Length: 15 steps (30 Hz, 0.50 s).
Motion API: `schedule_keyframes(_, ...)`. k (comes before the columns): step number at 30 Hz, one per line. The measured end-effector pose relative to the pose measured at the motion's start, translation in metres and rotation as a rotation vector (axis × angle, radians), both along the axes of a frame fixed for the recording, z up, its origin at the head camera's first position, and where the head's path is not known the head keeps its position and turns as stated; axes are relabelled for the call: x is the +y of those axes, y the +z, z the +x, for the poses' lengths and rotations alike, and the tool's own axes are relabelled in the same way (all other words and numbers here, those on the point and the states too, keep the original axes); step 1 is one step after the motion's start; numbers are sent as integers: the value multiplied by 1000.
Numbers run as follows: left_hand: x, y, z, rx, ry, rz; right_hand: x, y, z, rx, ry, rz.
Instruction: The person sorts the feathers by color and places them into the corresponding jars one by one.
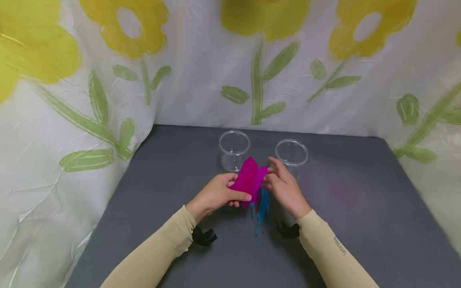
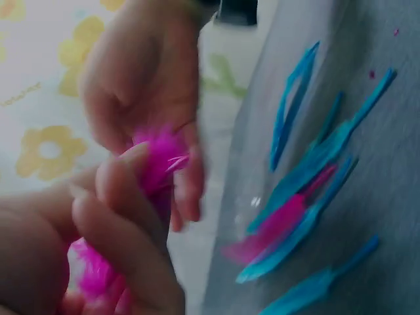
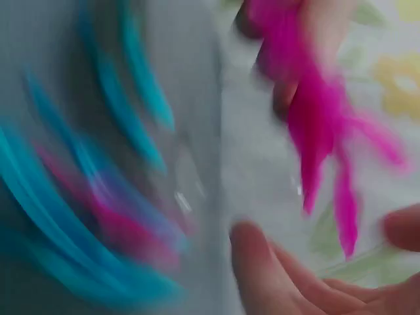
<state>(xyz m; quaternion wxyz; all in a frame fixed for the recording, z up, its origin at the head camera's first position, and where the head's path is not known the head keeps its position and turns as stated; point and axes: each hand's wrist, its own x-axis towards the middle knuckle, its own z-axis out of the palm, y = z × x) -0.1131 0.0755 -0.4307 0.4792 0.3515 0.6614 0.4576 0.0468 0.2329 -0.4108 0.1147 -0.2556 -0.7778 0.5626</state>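
My left hand (image 1: pixel 217 193) pinches a bunch of bright magenta feathers (image 1: pixel 247 178) between thumb and fingers, above the middle of the table. Their tips fan out toward the right hand; the left hand's fingers hide their lower ends. Beside the tips is my right hand (image 1: pixel 287 192), its thumb and fingers apart in the right wrist view with no feather between them. Below, on the table, lie several blue feathers (image 1: pixel 264 202), partly covered by the held bunch in the head view. Among them in the left wrist view is a single pink feather (image 2: pixel 279 226).
Two clear round plastic containers, a left one (image 1: pixel 234 150) and a right one (image 1: pixel 291 153), stand behind the hands on the dark grey table (image 1: pixel 360 208). A white curtain (image 1: pixel 194 80) with painted yellow flowers surrounds the back and sides. Tiny magenta bits (image 2: pixel 372 75) lie near the blue feathers.
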Motion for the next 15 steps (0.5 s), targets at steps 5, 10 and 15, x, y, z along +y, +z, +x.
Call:
schedule_keyframes(5,10,-11,12,-25,63,-44,-2,-22,21,33,-44,-345)
schedule_keyframes(10,-2,-19,9,42,132,-47,5,-37,24,46,-151,-100)
schedule_keyframes(15,-26,-23,-8,59,314,-103,16,-43,31,-38,-163,107)
